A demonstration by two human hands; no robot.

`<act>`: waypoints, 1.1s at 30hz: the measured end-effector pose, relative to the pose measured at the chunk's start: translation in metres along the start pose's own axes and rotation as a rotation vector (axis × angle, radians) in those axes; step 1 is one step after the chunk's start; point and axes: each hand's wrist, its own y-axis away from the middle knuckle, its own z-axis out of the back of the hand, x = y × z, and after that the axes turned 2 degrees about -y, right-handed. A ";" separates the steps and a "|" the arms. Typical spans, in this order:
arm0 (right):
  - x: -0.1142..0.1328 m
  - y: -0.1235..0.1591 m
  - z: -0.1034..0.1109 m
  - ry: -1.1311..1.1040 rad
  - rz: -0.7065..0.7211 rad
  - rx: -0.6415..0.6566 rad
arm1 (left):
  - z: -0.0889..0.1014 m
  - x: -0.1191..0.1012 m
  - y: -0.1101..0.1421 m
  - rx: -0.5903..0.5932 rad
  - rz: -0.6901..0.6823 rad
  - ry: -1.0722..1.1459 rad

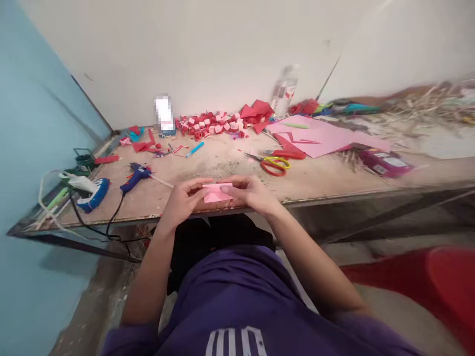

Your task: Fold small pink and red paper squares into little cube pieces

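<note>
A small folded piece of pink paper (217,196) is held between both hands at the front edge of the table. My left hand (184,199) pinches its left end, thumb on the near face. At the right end my right hand (249,192) grips it the same way, with the thumb lying across the paper. Crease lines run over its face. Just beyond the right hand lie scissors (272,164) with one red and one yellow handle. A blue glue gun (134,178) rests to the left of my left hand.
Many small red and pink folded paper pieces (210,123) are heaped against the wall. Pink sheets (330,136) lie at the right, near a clear bottle (285,91). A blue power strip (94,195) with cords sits at the left; a blue pen-like stick (195,149) lies mid-table.
</note>
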 end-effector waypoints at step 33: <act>-0.004 0.003 -0.004 0.017 0.011 -0.076 | -0.001 -0.012 0.005 -0.022 -0.041 0.017</act>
